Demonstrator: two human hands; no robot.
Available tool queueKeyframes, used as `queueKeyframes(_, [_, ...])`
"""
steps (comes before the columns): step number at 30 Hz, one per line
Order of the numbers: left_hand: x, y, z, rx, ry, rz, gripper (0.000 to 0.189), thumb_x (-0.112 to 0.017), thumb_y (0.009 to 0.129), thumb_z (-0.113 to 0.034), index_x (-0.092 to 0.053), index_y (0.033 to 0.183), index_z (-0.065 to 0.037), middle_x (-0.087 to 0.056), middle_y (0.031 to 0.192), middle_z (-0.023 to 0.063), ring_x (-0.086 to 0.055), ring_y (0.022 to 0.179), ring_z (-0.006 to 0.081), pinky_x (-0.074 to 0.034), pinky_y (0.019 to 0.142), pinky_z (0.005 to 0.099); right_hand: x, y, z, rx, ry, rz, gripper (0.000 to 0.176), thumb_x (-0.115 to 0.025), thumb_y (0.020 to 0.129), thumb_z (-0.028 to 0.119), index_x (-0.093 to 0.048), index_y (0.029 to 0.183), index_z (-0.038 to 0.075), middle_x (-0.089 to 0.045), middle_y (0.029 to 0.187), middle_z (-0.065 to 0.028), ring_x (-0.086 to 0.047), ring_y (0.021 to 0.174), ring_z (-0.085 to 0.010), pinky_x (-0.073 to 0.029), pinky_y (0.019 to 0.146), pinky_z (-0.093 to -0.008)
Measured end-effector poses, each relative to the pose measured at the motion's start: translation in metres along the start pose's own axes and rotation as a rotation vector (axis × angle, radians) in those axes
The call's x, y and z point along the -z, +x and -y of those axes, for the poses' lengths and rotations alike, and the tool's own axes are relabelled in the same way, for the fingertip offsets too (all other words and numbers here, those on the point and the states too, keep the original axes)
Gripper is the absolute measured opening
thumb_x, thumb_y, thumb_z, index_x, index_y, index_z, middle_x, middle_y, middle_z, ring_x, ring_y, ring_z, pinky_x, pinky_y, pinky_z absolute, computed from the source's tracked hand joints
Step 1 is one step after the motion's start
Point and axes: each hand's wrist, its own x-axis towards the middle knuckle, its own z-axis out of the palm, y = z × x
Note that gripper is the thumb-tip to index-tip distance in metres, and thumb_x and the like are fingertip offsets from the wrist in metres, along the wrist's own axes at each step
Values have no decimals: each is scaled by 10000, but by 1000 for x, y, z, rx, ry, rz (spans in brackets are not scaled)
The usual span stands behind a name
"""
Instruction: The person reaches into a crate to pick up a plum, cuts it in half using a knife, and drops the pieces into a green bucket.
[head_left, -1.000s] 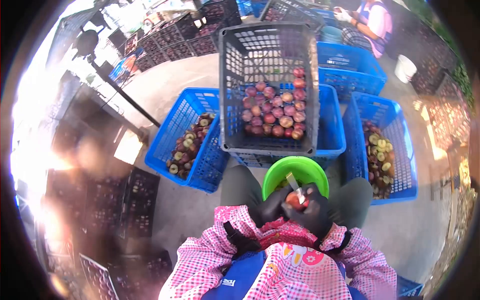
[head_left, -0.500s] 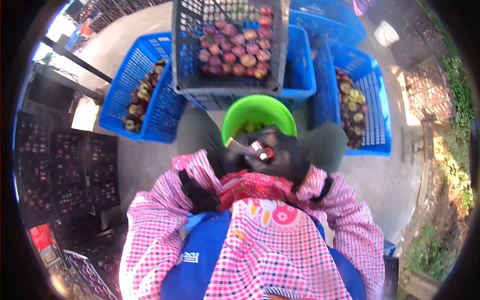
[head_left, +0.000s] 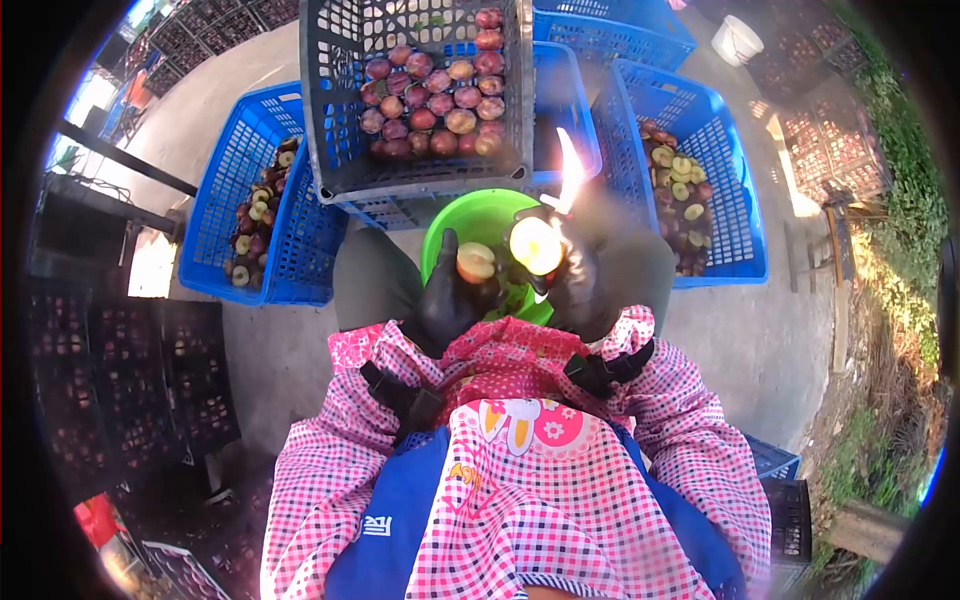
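Over the green bucket [head_left: 445, 225], my black-gloved left hand [head_left: 452, 300] holds a cut fruit half [head_left: 476, 262], its pale flesh showing. My right hand [head_left: 578, 285], also in a black glove, grips another fruit half [head_left: 536, 246] with a bright cut face. A knife blade [head_left: 570, 172] shines with glare above the right hand, and its handle is hidden in that hand. Beyond the bucket, a black crate [head_left: 425, 185] of whole reddish-purple plums [head_left: 440, 104] rests tilted on a blue crate.
Blue crates of cut fruit stand at the left [head_left: 285, 215] and right [head_left: 735, 200]. Stacked dark crates [head_left: 130, 370] fill the far left. A white bucket [head_left: 738, 40] is at the upper right, and green plants [head_left: 900, 180] line the right edge.
My hands have moved apart, and two cut halves now show where one red fruit was held between them. The blade has swung upward to the right. The camera view has shifted.
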Motion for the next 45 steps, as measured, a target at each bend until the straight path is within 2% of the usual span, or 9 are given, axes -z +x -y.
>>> queueKeyframes(3, [-29,-10,16,-178,-28,-62,564,-359,1025,-501,-447,1384,-75,-574,1290,102,-594,1146,244,-460,1016,395,-7,1,-2,302,-1083,227,402,-765,828,324,-634,1083,41,-677,898,-73,-652,738,-197,-499,663,-315])
queueKeyframes(8, [-5,-18,30,-565,718,-385,440,-409,1036,-396,-513,1296,-57,-631,1129,77,-631,991,188,-525,866,296,-2,6,-5,52,-1297,208,495,-798,782,358,-628,1112,30,-676,953,-115,-656,850,-243,-502,785,-329])
queueKeyframes(14, [-23,-41,-37,88,826,-485,398,-418,1039,-400,-567,1208,-72,-682,903,49,-580,644,99,-492,584,253,5,5,28,-52,-1088,78,345,-787,821,205,-641,1078,26,-667,925,-15,-608,829,-86,-512,758,-277])
queueKeyframes(17, [0,-82,-153,-1138,1821,-488,528,-415,999,-510,-685,1038,-58,-647,729,111,-625,632,156,-493,559,298,5,-1,111,449,-1274,-275,257,-760,859,188,-651,1036,37,-680,900,-15,-616,811,-98,-508,754,-281])
queueKeyframes(20, [-36,-135,-241,-1236,2669,-1329,427,-625,925,-345,-612,1157,13,-635,1136,188,-629,1017,311,-509,856,382,54,-7,186,575,-1628,-547,328,-731,884,274,-643,1055,7,-686,919,-70,-626,803,-170,-498,761,-327])
queueKeyframes(36, [27,238,-337,-439,3083,-548,517,-531,916,-363,-419,1413,-274,-385,1495,127,-593,1166,346,-500,914,497,156,-68,153,165,-1441,-950,204,-611,945,211,-623,969,8,-567,673,-74,-520,587,-119,-422,536,-324])
queueKeyframes(40, [-24,259,-333,183,2871,-662,483,-590,849,-255,-542,1307,-113,-553,1330,183,-624,1120,323,-504,916,468,153,-78,158,100,-1195,-1044,229,-552,984,226,-597,1085,25,-563,681,-34,-461,538,-88,-372,496,-272])
queueKeyframes(42, [-19,230,-320,-295,2764,-559,346,-637,853,-259,-655,1112,-29,-693,988,184,-681,936,287,-529,839,356,140,-67,157,245,-1135,-888,241,-517,1000,223,-584,1127,30,-573,710,-21,-442,530,-69,-359,488,-253])
queueKeyframes(45, [-65,185,-276,-240,1083,-347,345,-612,936,-287,-599,1197,-61,-681,1026,63,-676,828,184,-549,724,314,102,-38,146,382,-982,-652,285,-428,1033,215,-582,1185,29,-633,828,-13,-433,524,-39,-356,479,-224])
